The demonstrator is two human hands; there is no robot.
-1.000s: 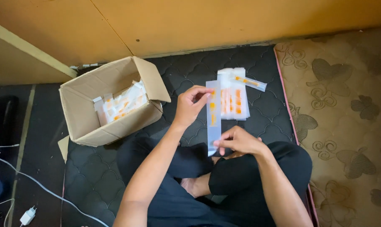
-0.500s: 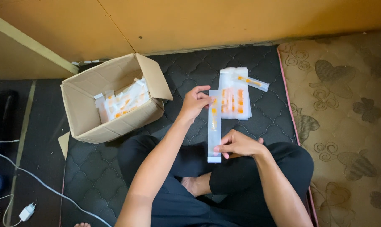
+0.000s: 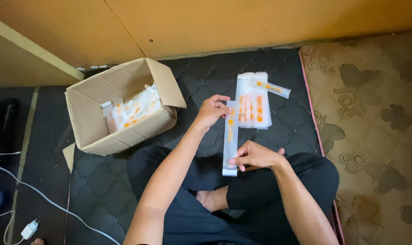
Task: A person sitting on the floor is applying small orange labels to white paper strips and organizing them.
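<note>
A: What's worn?
B: Black trousers (image 3: 278, 190), loose fit, plain fabric, no print. Arms bare, no sleeves in view.
A: Hands, feet?
B: Left hand (image 3: 211, 111) & right hand (image 3: 256, 156) bare, no gloves. Foot (image 3: 210, 199) bare too.

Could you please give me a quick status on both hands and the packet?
Left hand pinching top of long clear packet. Right hand gripping its lower end. Nothing obstructing.
</note>
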